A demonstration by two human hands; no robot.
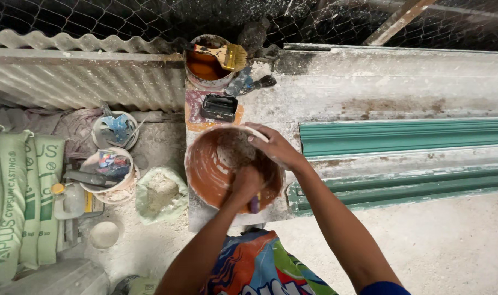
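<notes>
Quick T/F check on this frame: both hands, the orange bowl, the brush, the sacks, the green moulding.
1. The right hand grips the rim of the orange bowl. True.
2. The left hand rests outside the bowl. False: it is inside it.
3. The yellow-bristled brush lies across a tin of orange liquid. True.
4. The sacks stand at the right. False: at the left.
5. The green moulding lies left of the bowl. False: right of it.
</notes>
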